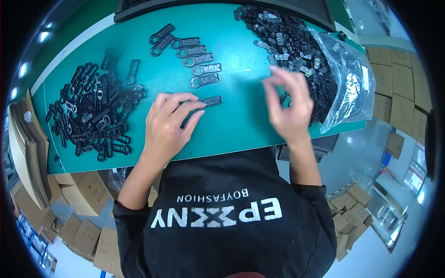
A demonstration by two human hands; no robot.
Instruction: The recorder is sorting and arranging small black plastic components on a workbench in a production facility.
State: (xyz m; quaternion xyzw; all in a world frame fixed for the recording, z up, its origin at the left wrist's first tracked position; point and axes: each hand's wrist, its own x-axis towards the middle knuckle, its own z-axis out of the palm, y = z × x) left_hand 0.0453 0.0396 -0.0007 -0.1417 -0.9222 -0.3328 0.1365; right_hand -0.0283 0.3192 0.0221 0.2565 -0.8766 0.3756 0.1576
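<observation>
My left hand (170, 121) has its fingertips closed on the left end of a slim black plastic part (213, 101), which lies on the green table. That end is hidden by the fingers. My right hand (293, 106), a little blurred, hovers by the left edge of a heap of small black pieces (296, 51). Its thumb and index finger are apart, with nothing visible between them. Beyond my left hand, several black parts with a ring at one end, such as this ringed part (204, 81), lie in a slanting column.
A pile of black ringed parts (88, 116) covers the table's left side. A clear plastic bag (350, 83) lies at the right beside the heap. A dark tray (222, 10) edges the back. Cardboard boxes (394, 78) stand on the floor around the table.
</observation>
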